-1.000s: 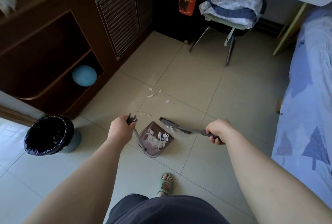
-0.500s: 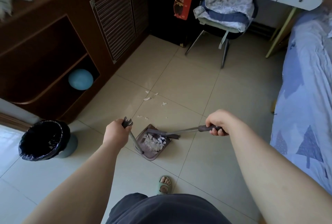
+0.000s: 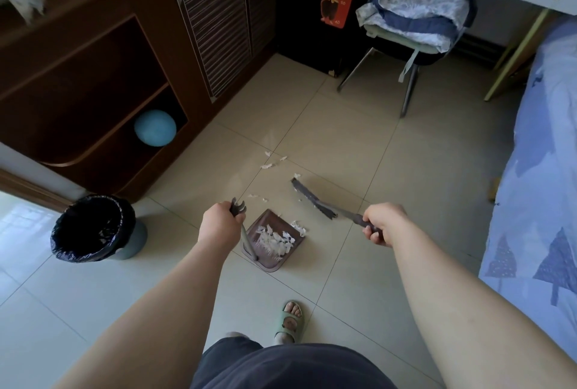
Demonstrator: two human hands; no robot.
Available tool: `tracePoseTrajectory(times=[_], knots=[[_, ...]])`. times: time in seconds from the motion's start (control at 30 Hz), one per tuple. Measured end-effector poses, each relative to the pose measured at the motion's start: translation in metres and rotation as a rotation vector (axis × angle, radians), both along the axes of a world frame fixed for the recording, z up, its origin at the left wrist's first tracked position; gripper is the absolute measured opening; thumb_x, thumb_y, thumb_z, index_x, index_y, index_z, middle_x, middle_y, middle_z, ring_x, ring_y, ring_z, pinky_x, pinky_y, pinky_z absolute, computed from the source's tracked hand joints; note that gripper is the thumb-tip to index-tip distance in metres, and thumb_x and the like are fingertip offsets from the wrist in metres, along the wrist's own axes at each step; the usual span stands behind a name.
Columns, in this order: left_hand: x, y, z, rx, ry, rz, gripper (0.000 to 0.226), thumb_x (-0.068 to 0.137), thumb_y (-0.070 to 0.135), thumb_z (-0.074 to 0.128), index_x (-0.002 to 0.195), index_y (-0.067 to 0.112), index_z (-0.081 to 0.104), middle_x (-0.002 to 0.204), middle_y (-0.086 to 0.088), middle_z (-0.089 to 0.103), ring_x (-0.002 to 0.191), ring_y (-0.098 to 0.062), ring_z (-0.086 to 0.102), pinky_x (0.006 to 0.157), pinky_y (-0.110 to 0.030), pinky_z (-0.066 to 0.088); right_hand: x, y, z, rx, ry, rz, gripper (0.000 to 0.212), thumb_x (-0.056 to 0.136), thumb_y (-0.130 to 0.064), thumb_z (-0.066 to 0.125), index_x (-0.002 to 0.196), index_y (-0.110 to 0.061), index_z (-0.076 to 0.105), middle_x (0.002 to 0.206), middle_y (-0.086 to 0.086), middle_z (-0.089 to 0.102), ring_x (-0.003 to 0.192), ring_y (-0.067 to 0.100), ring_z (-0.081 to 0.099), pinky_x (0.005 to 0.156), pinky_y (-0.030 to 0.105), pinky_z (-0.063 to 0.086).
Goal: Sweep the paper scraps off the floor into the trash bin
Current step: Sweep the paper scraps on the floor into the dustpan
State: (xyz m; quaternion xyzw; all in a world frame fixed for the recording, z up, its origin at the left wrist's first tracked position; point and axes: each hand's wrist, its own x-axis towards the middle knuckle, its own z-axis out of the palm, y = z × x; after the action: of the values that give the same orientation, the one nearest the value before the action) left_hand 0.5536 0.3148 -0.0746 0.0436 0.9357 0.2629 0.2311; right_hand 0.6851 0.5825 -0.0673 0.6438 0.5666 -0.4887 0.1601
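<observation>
Clearly the left hand point(image 3: 218, 226) is clenched on the upright handle of the dustpan point(image 3: 274, 240), fingers wrapped tight, keeping its open lip flat on the floor point(image 3: 359, 145) and turned toward the loose paper scraps point(image 3: 272, 161) just above it in the frame. A heap of scraps already lies in the pan. Right of it, the right hand point(image 3: 382, 224) grips the broom point(image 3: 312, 198) handle, fingers closed round it, bristle head reaching beyond a few scraps to pull them back. At lower left stands the trash bin point(image 3: 93, 228), well apart from both hands.
</observation>
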Motion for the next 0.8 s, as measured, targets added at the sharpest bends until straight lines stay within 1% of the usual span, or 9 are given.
tracePoseTrajectory(times=[0.07,0.17,0.23,0.3,0.4,0.47,0.6,0.73,0.8], knots=[[-0.003,0.003,0.000,-0.014,0.000,-0.009,0.015,0.092,0.017,0.056,0.100,0.004,0.059,0.084,-0.010,0.057,0.075,-0.028,0.053,0.063,-0.029,0.039,0.004,-0.007,-0.006,-0.022,-0.020,0.004,0.017,0.084,0.005,0.040,0.076,-0.010,0.042,0.064,0.010,0.042,0.044,0.014,0.035,0.038,0.010,0.023],[-0.006,0.008,0.001,-0.029,-0.003,-0.016,0.015,0.092,0.017,0.056,0.099,0.004,0.058,0.085,-0.010,0.056,0.076,-0.028,0.052,0.064,-0.029,0.039,0.009,-0.013,-0.007,-0.020,-0.096,0.100,0.015,0.083,0.005,0.042,0.082,-0.010,0.044,0.068,0.011,0.044,0.043,0.014,0.038,0.038,0.011,0.026],[-0.007,0.011,0.000,-0.030,-0.005,-0.019,0.015,0.092,0.017,0.055,0.099,0.003,0.058,0.085,-0.011,0.056,0.076,-0.029,0.052,0.063,-0.029,0.039,0.008,-0.011,0.001,-0.039,-0.138,0.190,0.010,0.084,0.002,0.043,0.087,-0.008,0.046,0.067,0.011,0.045,0.036,0.014,0.040,0.036,0.010,0.026],[-0.007,0.014,0.000,-0.033,-0.005,-0.025,0.016,0.092,0.017,0.055,0.098,0.003,0.057,0.085,-0.011,0.056,0.076,-0.028,0.052,0.063,-0.029,0.039,0.005,-0.006,0.013,-0.082,-0.162,0.280,0.007,0.086,-0.002,0.042,0.088,-0.006,0.048,0.062,0.010,0.046,0.029,0.013,0.038,0.033,0.010,0.025],[-0.007,0.011,-0.001,-0.043,-0.006,-0.034,0.016,0.092,0.018,0.056,0.096,0.003,0.057,0.085,-0.011,0.055,0.076,-0.028,0.052,0.063,-0.030,0.039,-0.002,0.003,0.030,-0.114,-0.155,0.376,0.007,0.088,-0.004,0.042,0.085,-0.003,0.048,0.060,0.011,0.049,0.024,0.011,0.038,0.030,0.009,0.024],[-0.008,0.007,-0.002,-0.050,-0.003,-0.037,0.016,0.092,0.019,0.056,0.094,0.003,0.057,0.084,-0.011,0.056,0.074,-0.027,0.052,0.061,-0.029,0.038,-0.007,0.009,0.039,-0.096,-0.151,0.414,0.005,0.087,-0.004,0.045,0.089,-0.001,0.050,0.061,0.013,0.051,0.023,0.011,0.040,0.030,0.008,0.023],[-0.008,-0.003,-0.003,-0.035,0.008,-0.033,0.016,0.092,0.020,0.057,0.093,0.004,0.057,0.085,-0.011,0.058,0.074,-0.027,0.053,0.061,-0.029,0.039,-0.013,0.013,0.052,-0.070,-0.163,0.436,0.006,0.086,-0.005,0.046,0.089,-0.001,0.050,0.051,0.011,0.054,0.025,0.012,0.041,0.030,0.009,0.023],[-0.009,-0.018,-0.003,-0.014,0.046,-0.014,0.015,0.092,0.022,0.057,0.096,0.007,0.057,0.088,-0.012,0.061,0.079,-0.030,0.057,0.066,-0.032,0.047,-0.018,0.010,0.058,-0.042,-0.174,0.443,0.006,0.086,-0.005,0.046,0.091,-0.004,0.049,0.059,0.013,0.053,0.024,0.012,0.041,0.031,0.008,0.022],[-0.011,-0.024,-0.003,-0.006,0.066,-0.004,0.015,0.092,0.022,0.057,0.094,0.007,0.057,0.086,-0.012,0.061,0.078,-0.030,0.058,0.067,-0.033,0.048,-0.021,0.009,0.061,-0.026,-0.166,0.432,0.003,0.086,-0.005,0.046,0.088,-0.004,0.048,0.056,0.013,0.054,0.024,0.012,0.040,0.031,0.008,0.022]])
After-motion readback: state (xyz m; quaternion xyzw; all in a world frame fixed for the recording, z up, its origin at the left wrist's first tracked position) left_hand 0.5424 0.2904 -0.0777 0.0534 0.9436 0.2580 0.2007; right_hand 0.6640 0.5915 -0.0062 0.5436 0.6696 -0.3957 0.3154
